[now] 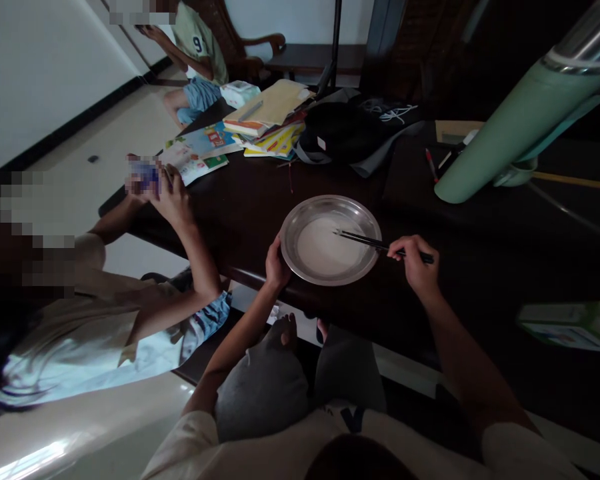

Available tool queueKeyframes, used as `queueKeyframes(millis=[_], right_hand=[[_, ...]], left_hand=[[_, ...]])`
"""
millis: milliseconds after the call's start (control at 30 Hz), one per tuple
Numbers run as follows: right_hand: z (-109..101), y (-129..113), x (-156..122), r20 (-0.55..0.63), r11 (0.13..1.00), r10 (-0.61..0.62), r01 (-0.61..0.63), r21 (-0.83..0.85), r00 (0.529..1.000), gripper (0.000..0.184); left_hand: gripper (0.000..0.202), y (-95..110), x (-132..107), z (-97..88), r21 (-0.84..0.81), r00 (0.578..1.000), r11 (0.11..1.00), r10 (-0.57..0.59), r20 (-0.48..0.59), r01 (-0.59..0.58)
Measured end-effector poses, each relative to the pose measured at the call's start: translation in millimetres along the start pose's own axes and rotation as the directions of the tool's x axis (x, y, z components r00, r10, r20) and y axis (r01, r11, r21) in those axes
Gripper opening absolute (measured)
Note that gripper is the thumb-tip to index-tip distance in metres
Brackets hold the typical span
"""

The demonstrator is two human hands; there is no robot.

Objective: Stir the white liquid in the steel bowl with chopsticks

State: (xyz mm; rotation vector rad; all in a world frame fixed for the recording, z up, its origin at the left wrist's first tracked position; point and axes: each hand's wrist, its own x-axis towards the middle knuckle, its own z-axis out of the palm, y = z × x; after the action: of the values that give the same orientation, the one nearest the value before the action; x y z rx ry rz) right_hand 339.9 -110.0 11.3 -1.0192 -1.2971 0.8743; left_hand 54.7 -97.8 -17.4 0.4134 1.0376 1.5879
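Bowl (293,241), metal, round, qty 1: on table (230,223), nr. near edge, approx. ctr. of scene. White contents (320,248) inside; liquid or powder, can't tell.
Chopsticks (365,240), blk., 1 pr.: laid over R side of bowl rim, tips at white contents; depth of dip unclear.
L hand (277,265): half-curled, w/ hold of bowl's L side; some fingers hidden.
R hand (418,267): closed round chopsticks nr. upper end, just R of bowl.
Stack of books & papers (270,137): far side, L of ctr., w/ tan envelope (285,100) on top.
Dark cloth item (333,127): just R of stack.
Flask (500,137), green, metal top: far R, tilted in view; red pen (431,165) just L.
Carton (570,327), green/white: near R.
Co-worker (165,313): L, both hands up w/ small purplish item (147,177), blurred.
2nd person (197,50): far L, seated.
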Motion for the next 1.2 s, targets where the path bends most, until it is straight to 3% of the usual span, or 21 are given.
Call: queueKeyframes(millis=[67,233,300,367,433,467,567,633,800,867,933,1000,1133,1200], right_hand=[[-0.2,-1.0,-0.2,-0.065,0.998,0.026,-0.022,0.062,0.998,0.045],[2.7,-3.5,-2.2,0.156,0.997,0.078,-0.073,-0.039,0.985,0.034],[1.7,-2.5,-0.2,0.082,0.998,0.053,-0.050,-0.040,0.995,0.032],[0.2,-0.7,2.6,-0.080,0.999,0.025,-0.021,0.047,0.997,0.035],[-0.2,0.7,3.9,-0.158,0.991,0.024,-0.003,0.133,0.987,0.038],[0.3,1.0,3.6,-0.133,0.989,0.037,-0.018,0.144,0.990,0.038],[1.6,0.2,0.6,0.087,0.996,0.085,-0.088,0.030,0.993,0.034],[0.5,-1.0,-0.3,0.140,0.997,0.067,-0.061,-0.047,0.988,0.033],[-2.6,-4.9,1.3,-0.127,0.997,-0.018,0.026,0.069,0.992,0.040],[-0.4,-6.3,-0.3,-0.045,0.995,0.004,0.001,0.101,0.999,0.039],[1.9,-6.9,-2.4,0.119,0.998,0.024,-0.030,0.051,0.993,0.036],[2.3,-6.7,-3.0,0.190,1.000,0.024,-0.021,-0.019,0.981,0.034],[-0.5,-5.8,-0.1,-0.061,1.000,-0.005,0.007,0.028,0.998,0.040],[0.0,-6.1,-0.2,-0.093,0.996,0.009,-0.001,0.085,0.996,0.042]], left_hand=[[0.027,0.3,-0.1,0.0,0.010,1.000,1.000,-0.014,-0.002,0.014],[0.025,0.4,0.2,-1.1,0.010,1.000,1.000,-0.008,-0.017,0.009],[0.024,-0.1,0.4,-1.7,0.004,1.000,1.000,-0.007,0.003,0.007],[0.024,-0.6,0.5,-2.4,-0.001,1.000,1.000,-0.007,0.020,0.007],[0.023,-1.3,0.9,-3.2,-0.003,1.000,1.000,-0.005,0.028,0.005],[0.023,-1.6,1.2,-3.6,-0.003,1.000,1.000,-0.002,0.027,0.002],[0.023,-2.2,2.2,-4.8,-0.007,1.000,1.000,0.006,0.015,-0.006],[0.024,-2.4,2.5,-5.3,-0.006,1.000,1.000,0.006,0.004,-0.006],[0.025,-2.6,2.5,-5.4,0.013,1.000,1.000,0.010,-0.005,-0.010],[0.024,-3.3,3.0,-6.0,0.010,1.000,1.000,0.014,-0.001,-0.014],[0.024,-4.2,3.8,-6.8,0.017,1.000,1.000,0.017,-0.008,-0.017],[0.026,-4.9,4.5,-7.5,0.025,1.000,1.000,0.017,-0.023,-0.017],[0.041,-4.3,4.2,-8.5,0.023,1.000,1.000,0.005,0.000,-0.005],[0.047,-3.2,3.7,-9.0,0.016,1.000,1.000,-0.009,0.008,0.009]])
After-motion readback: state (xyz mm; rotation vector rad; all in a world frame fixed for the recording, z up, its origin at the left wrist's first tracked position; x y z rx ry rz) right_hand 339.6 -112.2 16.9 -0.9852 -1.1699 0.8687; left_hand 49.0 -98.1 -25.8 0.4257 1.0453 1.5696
